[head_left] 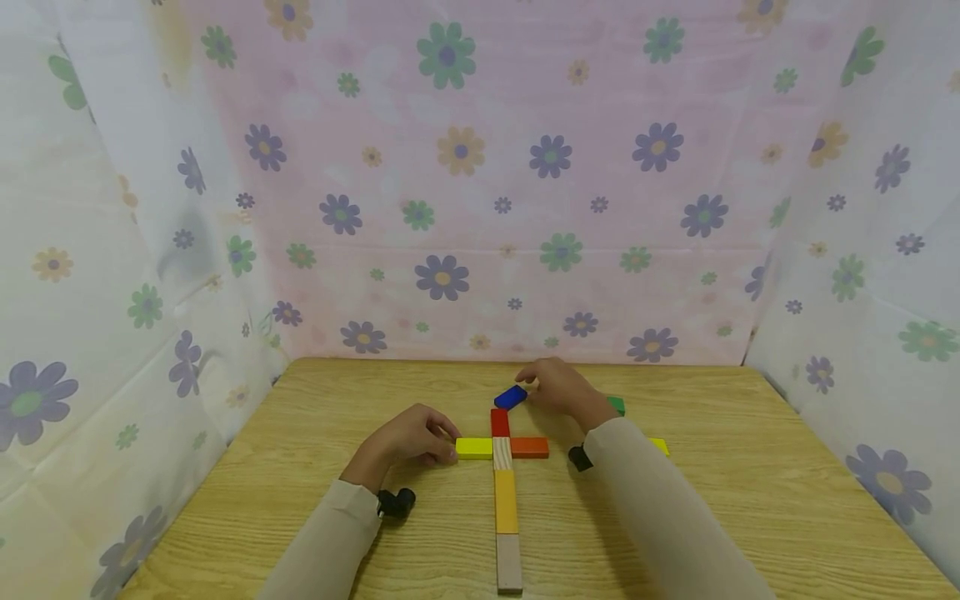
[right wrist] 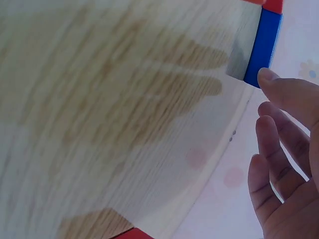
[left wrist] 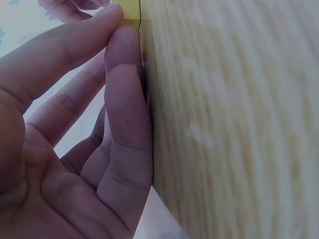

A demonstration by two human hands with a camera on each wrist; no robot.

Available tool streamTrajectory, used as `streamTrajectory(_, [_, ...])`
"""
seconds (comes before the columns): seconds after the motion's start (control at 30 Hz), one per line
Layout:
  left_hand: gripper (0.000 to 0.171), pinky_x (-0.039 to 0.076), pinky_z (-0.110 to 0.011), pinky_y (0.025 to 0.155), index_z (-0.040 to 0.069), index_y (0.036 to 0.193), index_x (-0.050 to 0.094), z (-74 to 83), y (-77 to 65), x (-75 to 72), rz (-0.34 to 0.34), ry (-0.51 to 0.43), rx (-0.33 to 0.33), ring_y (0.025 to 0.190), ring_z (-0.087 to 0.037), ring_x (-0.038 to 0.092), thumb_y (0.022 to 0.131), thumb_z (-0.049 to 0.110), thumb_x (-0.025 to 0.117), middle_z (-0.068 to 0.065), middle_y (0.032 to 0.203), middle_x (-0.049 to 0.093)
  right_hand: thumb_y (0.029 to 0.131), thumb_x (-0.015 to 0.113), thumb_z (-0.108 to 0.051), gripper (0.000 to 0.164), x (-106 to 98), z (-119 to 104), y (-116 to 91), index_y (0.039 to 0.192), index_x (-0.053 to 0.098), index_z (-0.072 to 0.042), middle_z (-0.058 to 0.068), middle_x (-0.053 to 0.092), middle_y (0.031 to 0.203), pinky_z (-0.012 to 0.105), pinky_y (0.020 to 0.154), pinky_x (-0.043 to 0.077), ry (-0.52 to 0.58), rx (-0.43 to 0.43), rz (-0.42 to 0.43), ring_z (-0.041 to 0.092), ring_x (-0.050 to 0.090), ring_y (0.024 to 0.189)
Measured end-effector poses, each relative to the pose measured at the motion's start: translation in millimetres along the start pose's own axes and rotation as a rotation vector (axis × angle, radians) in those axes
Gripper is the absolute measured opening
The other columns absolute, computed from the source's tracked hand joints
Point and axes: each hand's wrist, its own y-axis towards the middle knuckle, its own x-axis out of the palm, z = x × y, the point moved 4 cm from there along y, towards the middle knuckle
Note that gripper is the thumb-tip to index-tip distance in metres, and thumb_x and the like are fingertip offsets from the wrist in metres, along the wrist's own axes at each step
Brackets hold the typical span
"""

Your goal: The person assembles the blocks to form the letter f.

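My left hand point(head_left: 416, 435) rests on the table with its fingertips at the left end of a yellow block point(head_left: 474, 449); the left wrist view shows them close in front of the yellow block point(left wrist: 127, 10). My right hand point(head_left: 558, 387) is behind the row, its thumb touching the end of a blue block point(head_left: 511, 397), other fingers loosely spread in the right wrist view. The blue block point(right wrist: 264, 45) lies slanted, near the far end of a red block point(head_left: 500, 422). A striped wooden block point(head_left: 502, 454) sits between the yellow block and an orange-red block point(head_left: 529, 448).
A yellow-orange block point(head_left: 506, 502) and a plain wooden block point(head_left: 508, 563) continue the line nearer me. Partly behind my right arm are a green block point(head_left: 617, 406) and another yellow block point(head_left: 659, 447). A red piece point(right wrist: 133, 234) shows low in the right wrist view. Flowered cloth surrounds the table.
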Motion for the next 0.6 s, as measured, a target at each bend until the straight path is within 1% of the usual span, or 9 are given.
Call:
streamTrajectory(0.17, [0.027, 0.061, -0.034, 0.068, 0.009, 0.110, 0.078, 0.5, -0.5, -0.4, 0.001, -0.004, -0.009, 0.073, -0.020, 0.069, 0.085, 0.014, 0.085, -0.008, 0.092, 0.073, 0.094, 0.075, -0.011, 0.034, -1.8, 5.5, -5.3, 0.128, 0.074, -0.011, 0.006, 0.074, 0.121, 0.041, 0.092, 0.059, 0.019, -0.029, 0.028, 0.023, 0.069, 0.107])
streamTrajectory(0.27, [0.027, 0.061, -0.034, 0.068, 0.009, 0.110, 0.078, 1.0, -0.6, -0.3, 0.000, -0.009, -0.009, 0.073, -0.020, 0.070, 0.085, 0.013, 0.085, -0.008, 0.092, 0.073, 0.094, 0.076, -0.013, 0.033, -2.9, 8.9, -10.3, 0.127, 0.074, -0.011, 0.007, 0.073, 0.120, 0.042, 0.088, 0.060, 0.034, -0.044, 0.044, 0.024, 0.070, 0.104])
streamTrajectory(0.47, [0.028, 0.061, -0.034, 0.069, 0.008, 0.111, 0.078, 0.5, -0.3, 0.9, -0.004, -0.010, -0.008, 0.074, -0.020, 0.070, 0.085, 0.014, 0.085, -0.008, 0.092, 0.074, 0.095, 0.077, -0.017, 0.035, -3.1, 21.6, -18.1, 0.129, 0.072, -0.013, 0.007, 0.071, 0.127, 0.044, 0.090, 0.059, 0.057, -0.027, 0.064, 0.025, 0.069, 0.106])
streamTrajectory(0.6, [0.028, 0.061, -0.034, 0.069, 0.008, 0.110, 0.078, 0.7, -1.1, 0.7, 0.006, -0.005, -0.014, 0.074, -0.020, 0.070, 0.084, 0.014, 0.086, -0.008, 0.092, 0.073, 0.095, 0.076, -0.020, 0.036, -5.5, 30.8, -23.7, 0.130, 0.072, -0.014, 0.007, 0.070, 0.129, 0.045, 0.090, 0.059, 0.103, 0.017, 0.072, 0.027, 0.069, 0.108])
